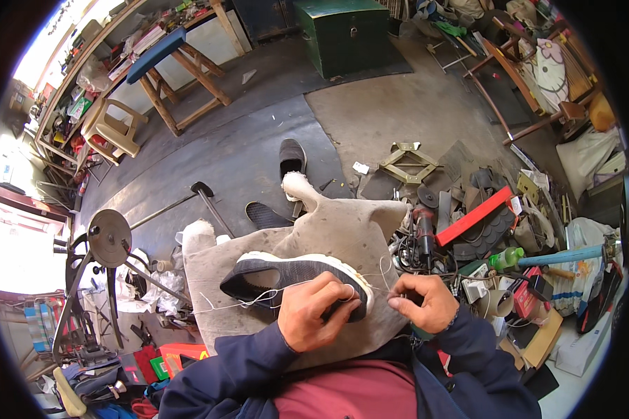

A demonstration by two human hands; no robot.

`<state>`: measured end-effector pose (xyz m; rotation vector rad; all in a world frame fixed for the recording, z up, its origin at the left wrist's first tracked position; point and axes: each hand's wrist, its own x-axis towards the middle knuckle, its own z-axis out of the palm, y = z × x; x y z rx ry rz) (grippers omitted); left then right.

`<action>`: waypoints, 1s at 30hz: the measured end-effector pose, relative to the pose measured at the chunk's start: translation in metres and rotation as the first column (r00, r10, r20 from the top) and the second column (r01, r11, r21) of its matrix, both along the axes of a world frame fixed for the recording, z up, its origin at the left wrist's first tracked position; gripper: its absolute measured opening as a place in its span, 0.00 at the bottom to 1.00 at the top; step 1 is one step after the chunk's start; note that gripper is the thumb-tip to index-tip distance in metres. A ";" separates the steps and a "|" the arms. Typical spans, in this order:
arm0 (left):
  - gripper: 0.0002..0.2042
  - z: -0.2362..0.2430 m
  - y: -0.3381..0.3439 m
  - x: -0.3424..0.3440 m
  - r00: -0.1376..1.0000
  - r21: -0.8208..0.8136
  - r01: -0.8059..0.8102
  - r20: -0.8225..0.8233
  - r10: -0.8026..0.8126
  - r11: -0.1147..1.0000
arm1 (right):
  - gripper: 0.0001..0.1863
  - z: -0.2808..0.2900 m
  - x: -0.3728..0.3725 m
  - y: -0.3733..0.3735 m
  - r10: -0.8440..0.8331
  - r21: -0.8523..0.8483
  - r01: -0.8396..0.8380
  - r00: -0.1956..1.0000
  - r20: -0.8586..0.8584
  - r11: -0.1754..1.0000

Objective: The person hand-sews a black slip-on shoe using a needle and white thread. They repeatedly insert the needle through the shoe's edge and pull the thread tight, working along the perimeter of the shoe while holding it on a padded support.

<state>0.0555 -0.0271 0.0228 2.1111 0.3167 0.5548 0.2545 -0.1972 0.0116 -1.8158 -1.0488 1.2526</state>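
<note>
A dark grey slip-on shoe [293, 269] with a white sole lies on its side across a stained beige cloth [349, 227] over my lap. White thread [223, 302] trails over the shoe and the cloth, and some of it loops between my hands near the toe. My left hand [319, 311] is closed at the toe end, with thread pinched between thumb and fingers. Just right of the toe, my right hand [424, 302] has its fingers curled together, thumb against forefinger, where the thread runs in. Whether it also holds a needle is too small to tell.
Another dark shoe [292, 157] and a dark sole [265, 215] lie on the floor ahead. An iron machine with a round wheel [110, 238] stands at left. Tools, a red bar [474, 216] and a green bottle [506, 258] clutter the right. A green chest [346, 38] stands at the back.
</note>
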 end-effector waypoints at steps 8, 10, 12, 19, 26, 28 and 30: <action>0.09 -0.008 -0.001 -0.001 1.000 -0.020 -0.022 -0.016 0.022 1.000 | 0.09 -0.003 0.005 0.001 0.077 0.064 -0.046 0.761 -0.644 0.997; 0.09 -0.010 -0.002 -0.001 1.000 -0.061 -0.025 -0.016 0.024 0.998 | 0.07 -0.005 0.003 0.001 -0.021 0.120 0.216 0.555 -0.832 0.969; 0.11 -0.011 -0.002 -0.002 0.999 -0.095 -0.025 -0.023 0.023 0.995 | 0.07 -0.007 -0.004 0.001 -0.118 0.034 0.401 0.349 -0.930 0.916; 0.19 -0.003 -0.005 0.004 0.998 0.122 0.066 -0.006 -0.066 0.990 | 0.08 0.002 -0.013 0.000 -0.102 0.054 0.337 0.426 -0.899 0.940; 0.09 -0.002 -0.010 0.013 0.998 -0.104 -0.056 -0.043 0.052 0.993 | 0.12 0.012 -0.014 0.008 -0.244 0.037 0.363 0.694 -0.677 0.931; 0.04 -0.001 -0.010 0.011 0.989 -0.313 -0.139 -0.085 0.118 0.939 | 0.14 0.016 -0.011 0.010 -0.257 0.101 0.324 0.874 -0.413 0.941; 0.02 -0.002 -0.009 0.010 0.979 -0.583 -0.203 -0.131 0.156 0.786 | 0.13 0.026 0.007 0.006 -0.078 0.044 0.087 0.981 -0.179 0.995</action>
